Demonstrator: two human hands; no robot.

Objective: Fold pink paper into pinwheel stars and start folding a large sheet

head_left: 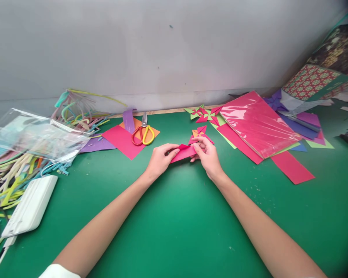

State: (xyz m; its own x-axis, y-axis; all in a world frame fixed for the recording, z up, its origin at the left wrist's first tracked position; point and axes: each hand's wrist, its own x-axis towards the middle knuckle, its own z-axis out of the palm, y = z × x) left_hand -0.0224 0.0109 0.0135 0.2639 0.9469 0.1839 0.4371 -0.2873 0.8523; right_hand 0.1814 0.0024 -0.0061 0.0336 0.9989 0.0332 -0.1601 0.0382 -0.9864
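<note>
Clock dirs. from red folded paper, approx. mid-view, held betw. both hands. At 12: grey wall, w/ table's back edge along its foot. From 5 to 7: widest stretch of green table, betw. forearms, down to bottom of view. Tighter room up top: at 1, paper star, red w/ orange ctr., just beyond R fingertips (contact: can't tell); past it, green/red stars. At 2, red sheets in clear wrap; at 3, red strip, well apart. At 10, scissors w/ red & yellow handles, blades twd. wall, lying over orange sheet; red square beside. At 9, far out, clear bag on heap of coloured strips; at 8, white box w/ cable.

L hand: in from 7, thumb & fingers pinched on paper's 9 o'clock end. R hand: in from 5, thumb on near face, fingers curled behind, clamped on 3 o'clock end.

Red folded paper: narrow band, bright pinkish red, long-ways 9 to 3, slightly higher at R; small peak on top edge, L of ctr.; lower edge straight, shadow under. Resting on table or raised: can't tell. Ends hidden by fingers.
</note>
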